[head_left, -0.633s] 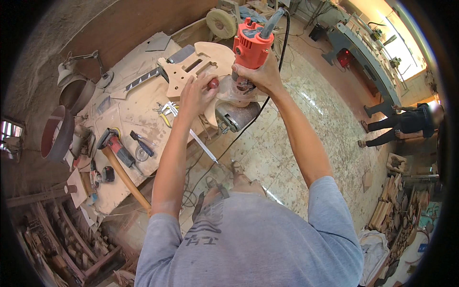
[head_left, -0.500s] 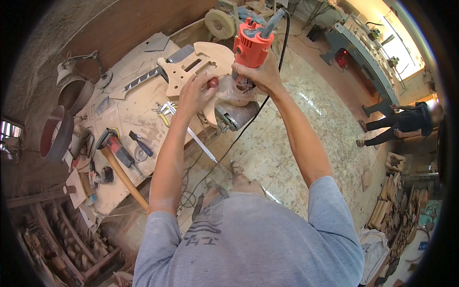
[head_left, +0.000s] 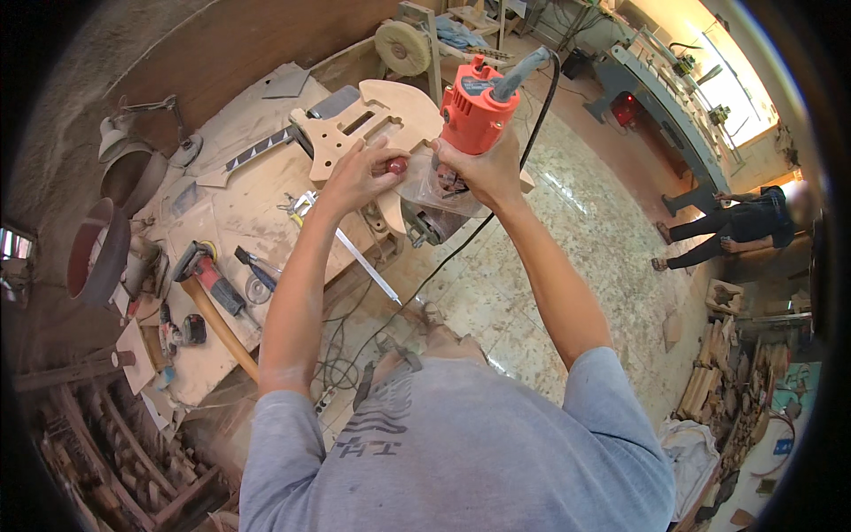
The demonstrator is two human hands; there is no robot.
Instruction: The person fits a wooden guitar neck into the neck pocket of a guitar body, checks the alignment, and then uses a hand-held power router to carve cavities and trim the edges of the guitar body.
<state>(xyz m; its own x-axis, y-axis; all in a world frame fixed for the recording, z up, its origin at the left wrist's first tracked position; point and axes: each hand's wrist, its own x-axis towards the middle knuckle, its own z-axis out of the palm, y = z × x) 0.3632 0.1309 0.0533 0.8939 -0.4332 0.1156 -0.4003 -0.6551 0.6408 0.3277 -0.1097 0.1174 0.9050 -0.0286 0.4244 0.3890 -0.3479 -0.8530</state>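
My right hand (head_left: 489, 177) is wrapped round the lower part of an orange-red trim router (head_left: 479, 111), which stands upright with its black cord rising from the top. A clear base plate (head_left: 424, 188) reaches leftward from it and bears a round red knob (head_left: 397, 166). My left hand (head_left: 355, 180) closes its fingers round that knob. Beneath the plate lies a pale wooden guitar body (head_left: 394, 102) with routed cavities and holes, its dark inlaid neck (head_left: 257, 158) pointing left. My right hand and the base hide part of the body's near right side, and the cutter is not visible.
A caliper (head_left: 368, 266) sticks out past the bench edge under my left forearm. An angle grinder (head_left: 215, 279), a cordless drill (head_left: 183, 330) and a desk lamp (head_left: 151, 133) are on the dusty bench (head_left: 213, 372). Far right, another person (head_left: 745, 226) stands near a grey machine (head_left: 660, 115).
The router has shifted slightly right and toward me along the guitar body, with both hands keeping their grips. The view has shifted a little too.
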